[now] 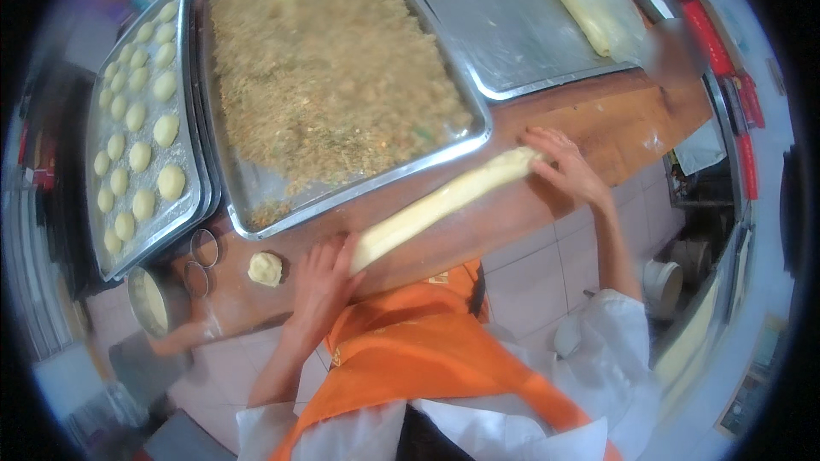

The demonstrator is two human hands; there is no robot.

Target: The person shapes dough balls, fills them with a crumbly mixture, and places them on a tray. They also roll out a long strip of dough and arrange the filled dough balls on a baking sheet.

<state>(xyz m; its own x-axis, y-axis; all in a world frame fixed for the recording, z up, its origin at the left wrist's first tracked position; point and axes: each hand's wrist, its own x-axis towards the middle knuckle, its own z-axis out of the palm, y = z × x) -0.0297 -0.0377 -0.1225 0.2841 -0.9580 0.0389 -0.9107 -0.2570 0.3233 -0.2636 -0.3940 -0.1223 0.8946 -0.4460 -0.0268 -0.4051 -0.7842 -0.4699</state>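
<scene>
A long pale dough roll [442,206] stretches at a slant across the wooden work table [410,275] before me. Its near-left end lies between the thumb and fingers of my left hand [325,269], which is slightly blurred. At the far-right end, my right hand [567,163] has its fingers and thumb around the tip, covering part of it. Left of my left hand sits a small lump of dough [265,269], apart from the roll.
Behind the roll is a metal tray of crumbly brown filling [333,77]. At left, a stacked tray [192,160] bears several dough rounds [140,157]. Two ring cutters [205,248] and a round tin [138,301] stand front left. Another tray [500,25] holds plastic-covered dough [576,6].
</scene>
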